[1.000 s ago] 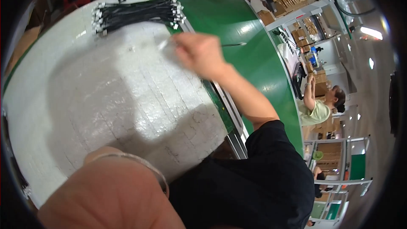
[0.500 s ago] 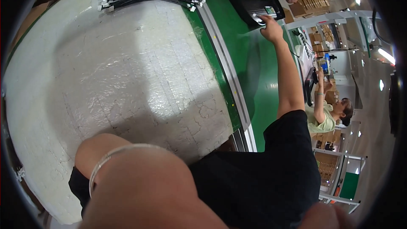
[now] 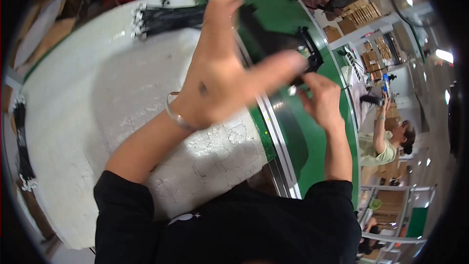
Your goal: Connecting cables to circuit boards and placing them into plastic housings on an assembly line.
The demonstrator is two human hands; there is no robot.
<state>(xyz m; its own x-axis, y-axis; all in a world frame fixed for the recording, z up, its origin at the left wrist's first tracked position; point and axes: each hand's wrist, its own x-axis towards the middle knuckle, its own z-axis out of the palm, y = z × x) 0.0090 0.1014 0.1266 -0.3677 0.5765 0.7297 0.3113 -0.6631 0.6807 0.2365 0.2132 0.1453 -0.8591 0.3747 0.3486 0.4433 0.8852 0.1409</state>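
Note:
My left hand (image 3: 222, 80) is raised over the edge between the white work surface (image 3: 146, 68) and the green belt (image 3: 290, 117). Its fingers are spread and partly blurred, with nothing visible in them, and a clear bangle rings the wrist. On the belt lies a long black housing (image 3: 314, 58), with a small board showing at its right end; my left fingers cover part of it. My right hand (image 3: 322, 99) is at the housing's near side, thumb and fingers bent together. A small white piece (image 3: 292, 90) shows at its fingertips; what they grip is too small to make out.
Black cables with white connectors (image 3: 168, 20) lie bundled at the back of the white surface; another bundle (image 3: 22, 142) hangs by its left edge. A metal rail (image 3: 281, 149) separates surface and belt. Two people work beyond the belt; cardboard boxes (image 3: 359, 12) stand behind.
My left hand has swung up from low in front of the view to above the belt edge. The right hand has gone from pointing at the housing to a bent-fingered grip. The view has shifted.

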